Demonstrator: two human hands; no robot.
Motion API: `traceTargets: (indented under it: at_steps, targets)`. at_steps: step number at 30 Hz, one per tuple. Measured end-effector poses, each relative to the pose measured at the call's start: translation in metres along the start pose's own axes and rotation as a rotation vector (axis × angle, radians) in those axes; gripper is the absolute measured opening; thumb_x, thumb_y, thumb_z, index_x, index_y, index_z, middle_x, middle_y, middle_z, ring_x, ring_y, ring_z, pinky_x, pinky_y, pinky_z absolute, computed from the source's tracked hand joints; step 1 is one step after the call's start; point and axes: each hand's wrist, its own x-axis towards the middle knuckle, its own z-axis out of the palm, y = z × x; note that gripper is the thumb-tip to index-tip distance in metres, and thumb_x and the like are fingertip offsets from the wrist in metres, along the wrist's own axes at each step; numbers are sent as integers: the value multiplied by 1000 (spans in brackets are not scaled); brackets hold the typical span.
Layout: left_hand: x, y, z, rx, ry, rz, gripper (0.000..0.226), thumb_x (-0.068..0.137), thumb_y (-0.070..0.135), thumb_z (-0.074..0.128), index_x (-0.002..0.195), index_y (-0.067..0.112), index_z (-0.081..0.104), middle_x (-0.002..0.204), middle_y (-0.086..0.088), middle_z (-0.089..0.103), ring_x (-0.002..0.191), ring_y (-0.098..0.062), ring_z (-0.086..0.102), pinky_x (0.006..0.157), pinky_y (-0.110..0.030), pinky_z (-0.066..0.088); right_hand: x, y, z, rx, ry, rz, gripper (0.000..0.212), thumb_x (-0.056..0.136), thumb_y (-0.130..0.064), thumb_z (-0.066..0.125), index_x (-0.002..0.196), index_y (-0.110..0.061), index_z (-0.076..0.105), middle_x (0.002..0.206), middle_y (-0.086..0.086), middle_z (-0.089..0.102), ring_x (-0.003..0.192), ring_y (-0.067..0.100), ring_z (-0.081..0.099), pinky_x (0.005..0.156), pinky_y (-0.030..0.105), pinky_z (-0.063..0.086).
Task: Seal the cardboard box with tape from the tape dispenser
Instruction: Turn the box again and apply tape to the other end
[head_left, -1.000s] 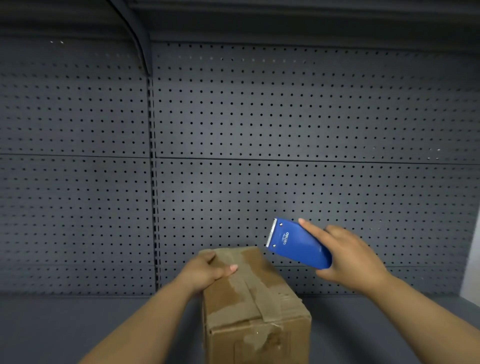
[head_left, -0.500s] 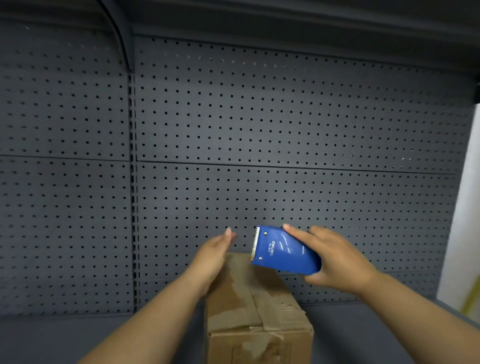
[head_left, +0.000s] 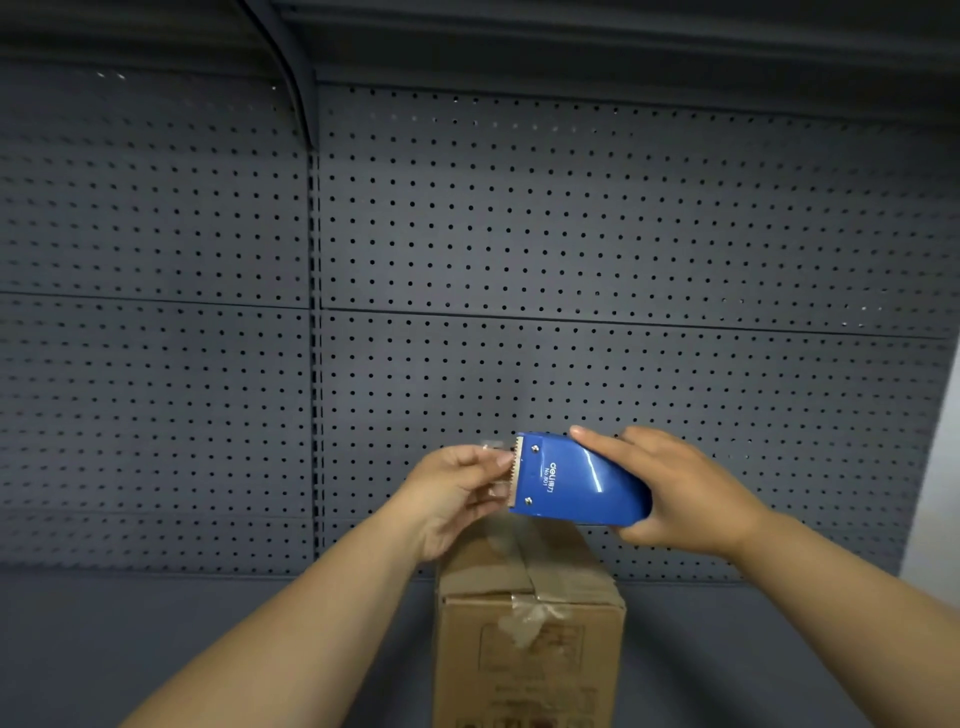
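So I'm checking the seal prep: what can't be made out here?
- Tape roll: hidden inside the blue dispenser, head view.
- Tape end: clear and blurred at the left hand fingertips; grip uncertain.
- Cardboard box bottom: cut off by the frame edge.

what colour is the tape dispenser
Blue, with white lettering and a metal toothed edge; the tape dispenser shows best in the head view.

The blue tape dispenser carries white print on its upper face, near the toothed edge: "deli" with some small characters after it that are too small to read, and beneath it "No.801". The cardboard box bears faint printed marks on its front, illegible.
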Motion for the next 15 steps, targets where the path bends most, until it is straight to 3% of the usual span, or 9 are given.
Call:
traceTargets:
  at_steps: [4,9,15]
  targets:
    - [-11,1,10,94,79,67,9,84,9,61,77,6,66,57,0,67,53,-9,59,64,-23,50,-12,-2,-13,-41,-30,9,103,64,-30,69,130,-64,-3,83,-14,37,78,7,38,61,8,24]
    - [-31,3,21,152,91,77,10,83,8,62,76,3,67,68,-8,65,58,-14,56,57,-19,49,-34,1,-23,13,-89,40,100,67,-34,66,121,-69,-10,92,-17,42,83,3,40,62,11,29]
    - [-63,4,14,186,201,21,13,80,11,67,85,-1,66,71,-6,66,53,-8,61,55,-17,52,-68,13,-33,25,-140,119,97,68,-32,65,132,-61,-2,99,-17,44,87,4,42,65,15,36]
